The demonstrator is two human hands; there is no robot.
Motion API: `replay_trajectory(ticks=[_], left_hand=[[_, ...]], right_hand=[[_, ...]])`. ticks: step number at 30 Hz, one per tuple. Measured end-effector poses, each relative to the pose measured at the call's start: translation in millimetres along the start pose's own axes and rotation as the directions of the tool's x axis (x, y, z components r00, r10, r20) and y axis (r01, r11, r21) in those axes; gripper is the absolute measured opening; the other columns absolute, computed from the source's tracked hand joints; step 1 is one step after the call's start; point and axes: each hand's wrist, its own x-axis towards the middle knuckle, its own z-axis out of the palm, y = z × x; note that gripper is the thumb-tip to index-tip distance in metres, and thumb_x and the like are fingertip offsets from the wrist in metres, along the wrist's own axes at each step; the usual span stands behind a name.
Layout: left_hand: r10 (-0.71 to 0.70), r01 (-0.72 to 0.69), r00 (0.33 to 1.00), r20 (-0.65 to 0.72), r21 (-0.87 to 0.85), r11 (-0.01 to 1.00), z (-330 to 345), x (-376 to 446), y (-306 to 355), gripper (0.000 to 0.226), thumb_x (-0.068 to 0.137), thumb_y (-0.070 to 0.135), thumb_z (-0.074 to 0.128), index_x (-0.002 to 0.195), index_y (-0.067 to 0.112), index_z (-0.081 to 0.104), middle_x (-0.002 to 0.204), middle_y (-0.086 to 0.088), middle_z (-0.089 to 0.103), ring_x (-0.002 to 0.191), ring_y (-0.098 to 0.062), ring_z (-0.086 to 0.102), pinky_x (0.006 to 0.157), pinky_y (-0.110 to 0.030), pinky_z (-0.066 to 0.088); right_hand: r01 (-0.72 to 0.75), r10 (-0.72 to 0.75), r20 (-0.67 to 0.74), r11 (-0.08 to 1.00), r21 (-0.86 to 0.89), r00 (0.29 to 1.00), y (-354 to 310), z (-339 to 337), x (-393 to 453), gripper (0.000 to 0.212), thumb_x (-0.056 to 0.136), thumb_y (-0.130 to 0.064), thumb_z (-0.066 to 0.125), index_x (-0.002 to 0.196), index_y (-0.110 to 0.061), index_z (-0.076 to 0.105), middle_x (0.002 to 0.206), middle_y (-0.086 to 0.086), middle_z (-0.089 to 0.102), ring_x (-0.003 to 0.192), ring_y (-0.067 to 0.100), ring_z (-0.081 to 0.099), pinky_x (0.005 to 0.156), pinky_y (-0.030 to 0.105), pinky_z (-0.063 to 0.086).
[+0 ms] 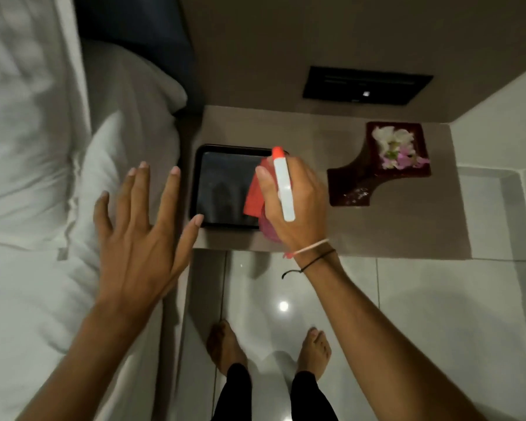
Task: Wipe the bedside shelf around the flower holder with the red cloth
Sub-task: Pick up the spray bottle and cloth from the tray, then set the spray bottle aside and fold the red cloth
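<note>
I take the bedside shelf as my landmark. The white bed fills everything to its left, pillow and duvet pressed up against the shelf's side. In front of the shelf lies glossy tiled floor, where I see the person's bare feet. On the wall behind the shelf sits a dark switch panel.

On the shelf's left half lies a black tray. On its right half, toward the back, stands the dark wooden flower holder, with white and pink blossoms in its rear part.

My left hand floats over the bed edge just left of the shelf, palm down, fingers spread wide, gripping nothing; the thumb tip reaches the tray's front left corner.

My right hand is above the shelf between tray and flower holder, fingers wrapped round a pink spray bottle with a white, orange-tipped head. The red cloth is pinched in the same hand, hanging over the tray's right edge.
</note>
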Motion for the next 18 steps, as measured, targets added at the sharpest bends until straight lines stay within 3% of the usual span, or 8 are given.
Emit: replay_trajectory(ticks=[3, 8, 13, 15, 18], left_hand=[[-0.016, 0.017, 1.0, -0.017, 0.009, 1.0, -2.0, 9.6, -23.2, 0.067, 0.103, 0.055, 0.034, 0.16, 0.021, 0.025, 0.161, -0.024, 0.034, 0.148, -0.038, 0.037, 0.116, -0.059, 0.028], [-0.039, 0.039, 0.999, 0.018, -0.024, 0.999, -0.3, 22.2, -46.2, 0.069, 0.102, 0.057, 0.03, 0.161, 0.021, 0.023, 0.164, -0.023, 0.03, 0.151, -0.036, 0.032, 0.117, -0.06, 0.028], [-0.026, 0.027, 1.0, 0.003, -0.09, 0.996, 2.3, 28.3, -56.5, 0.068, 0.103, 0.055, 0.033, 0.16, 0.019, 0.027, 0.163, -0.023, 0.032, 0.152, -0.036, 0.032, 0.118, -0.058, 0.029], [-0.025, 0.024, 1.0, -0.01, -0.122, 0.992, 0.9, 26.8, -51.1, 0.065, 0.103, 0.051, 0.036, 0.158, 0.016, 0.033, 0.159, -0.025, 0.037, 0.148, -0.038, 0.037, 0.116, -0.058, 0.033], [-0.009, 0.011, 1.0, 0.012, -0.243, 0.97, 3.7, 18.9, -33.2, 0.057, 0.103, 0.043, 0.043, 0.15, 0.01, 0.047, 0.147, -0.026, 0.051, 0.132, -0.041, 0.053, 0.105, -0.056, 0.044]], right_hand=[[0.017, -0.017, 0.003, 1.0, -0.026, 1.0, -14.2, 34.4, 25.2, 0.036, 0.094, -0.038, 0.066, 0.089, -0.003, 0.071, 0.079, 0.01, 0.074, 0.069, 0.025, 0.069, 0.062, 0.037, 0.058], [-0.052, 0.05, 0.158, 0.999, 0.006, 0.986, -18.2, 94.1, 45.2, 0.045, 0.092, -0.049, 0.065, 0.101, -0.005, 0.069, 0.091, 0.008, 0.074, 0.081, 0.022, 0.07, 0.073, 0.024, 0.053], [-0.101, 0.089, 0.259, 0.994, 0.034, 0.962, -19.2, 129.6, 46.7, 0.048, 0.089, -0.047, 0.072, 0.102, -0.002, 0.066, 0.087, 0.012, 0.071, 0.076, 0.025, 0.066, 0.072, 0.039, 0.059], [-0.16, 0.126, 0.292, 0.982, 0.096, 0.948, -17.2, 128.3, 46.8, 0.053, 0.085, -0.045, 0.078, 0.114, -0.002, 0.065, 0.098, 0.012, 0.072, 0.088, 0.025, 0.068, 0.081, 0.039, 0.06], [-0.275, 0.207, 0.378, 0.952, 0.136, 0.903, -3.6, 112.2, 35.7, 0.078, 0.079, -0.042, 0.084, 0.143, -0.013, 0.05, 0.134, 0.007, 0.065, 0.122, 0.021, 0.061, 0.103, 0.03, 0.053]])
